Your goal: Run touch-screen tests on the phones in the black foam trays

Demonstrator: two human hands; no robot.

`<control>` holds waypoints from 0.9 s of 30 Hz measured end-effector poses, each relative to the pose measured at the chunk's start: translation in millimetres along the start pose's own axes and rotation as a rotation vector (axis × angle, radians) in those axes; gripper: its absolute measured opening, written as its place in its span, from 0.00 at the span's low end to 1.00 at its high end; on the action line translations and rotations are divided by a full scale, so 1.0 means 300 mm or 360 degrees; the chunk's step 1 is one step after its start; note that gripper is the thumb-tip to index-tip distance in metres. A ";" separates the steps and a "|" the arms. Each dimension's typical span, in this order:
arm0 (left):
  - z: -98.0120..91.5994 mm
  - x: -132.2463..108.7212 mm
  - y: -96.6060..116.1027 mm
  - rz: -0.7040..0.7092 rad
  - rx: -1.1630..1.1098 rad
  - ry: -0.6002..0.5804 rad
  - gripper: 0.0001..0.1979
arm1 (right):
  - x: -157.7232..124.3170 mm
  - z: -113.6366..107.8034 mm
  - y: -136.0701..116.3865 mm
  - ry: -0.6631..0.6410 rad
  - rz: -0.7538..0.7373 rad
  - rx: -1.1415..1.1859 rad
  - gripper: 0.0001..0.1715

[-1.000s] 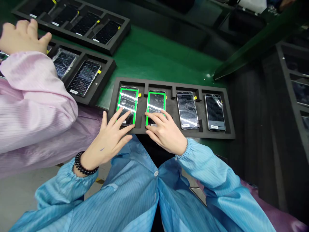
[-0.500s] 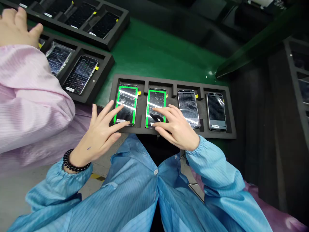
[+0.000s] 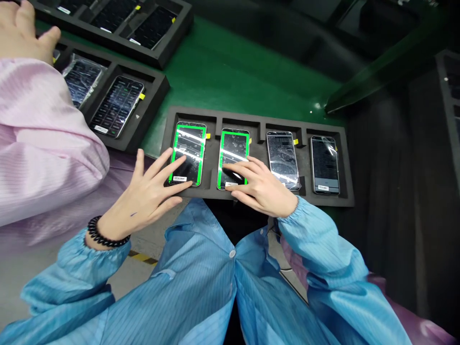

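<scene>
A black foam tray (image 3: 257, 120) on the green belt holds a row of phones. The two left phones show green screen borders: the first phone (image 3: 188, 143) and the second phone (image 3: 234, 149). My left hand (image 3: 145, 201) is open, fingers spread, with fingertips on the lower part of the first phone. My right hand (image 3: 260, 188) is open too, fingers stretched over the bottom of the second phone. Two darker phones, the third phone (image 3: 282, 154) and the fourth phone (image 3: 324, 164), lie untouched to the right.
Another person's pink sleeve (image 3: 43, 139) fills the left, their hand (image 3: 21, 28) over a second foam tray (image 3: 153, 98) of phones. A third tray (image 3: 158, 45) lies farther back. A dark rail (image 3: 381, 62) and racks border the green belt (image 3: 233, 72) on the right.
My left hand slid back to the left, off most of the first phone. My right hand shifted slightly right on the second phone. The view tilted a little.
</scene>
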State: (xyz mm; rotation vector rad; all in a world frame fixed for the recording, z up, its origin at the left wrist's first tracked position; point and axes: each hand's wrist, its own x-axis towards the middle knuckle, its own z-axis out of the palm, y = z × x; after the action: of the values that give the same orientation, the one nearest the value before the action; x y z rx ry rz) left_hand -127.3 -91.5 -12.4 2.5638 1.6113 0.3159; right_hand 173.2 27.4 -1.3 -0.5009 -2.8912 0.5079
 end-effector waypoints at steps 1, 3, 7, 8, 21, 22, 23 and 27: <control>-0.010 -0.008 -0.007 -0.0010 0.0009 0.0019 0.18 | -0.017 -0.011 0.011 -0.0004 0.0002 0.0008 0.20; -0.030 -0.025 -0.024 -0.0014 0.0060 0.0036 0.18 | -0.053 -0.037 0.033 -0.0013 0.0001 0.0017 0.20; -0.063 -0.042 -0.059 0.0033 0.0248 0.0020 0.25 | -0.109 -0.079 0.066 -0.0040 0.0028 0.0005 0.20; -0.068 -0.039 -0.064 0.0055 0.0291 0.0018 0.26 | -0.115 -0.085 0.071 -0.0048 0.0039 0.0001 0.20; -0.086 0.001 -0.106 -0.0040 0.0052 0.0274 0.27 | -0.109 -0.097 0.040 0.0244 0.0142 -0.0010 0.19; -0.084 0.014 -0.113 -0.0127 -0.0050 0.0370 0.28 | -0.108 -0.096 0.035 0.0260 0.0132 -0.0013 0.19; -0.080 0.035 -0.122 -0.0204 -0.0149 0.0464 0.29 | -0.106 -0.093 0.031 0.0264 0.0116 -0.0013 0.19; -0.040 0.207 -0.189 -0.0348 -0.0288 0.0825 0.32 | -0.089 -0.075 0.014 0.0233 0.0080 -0.0009 0.19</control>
State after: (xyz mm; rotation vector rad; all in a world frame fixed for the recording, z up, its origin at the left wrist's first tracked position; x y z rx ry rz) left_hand -153.9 -11.3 -4.0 2.2556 1.8866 1.1198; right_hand 204.2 28.6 15.4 -0.5867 -2.7479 0.4505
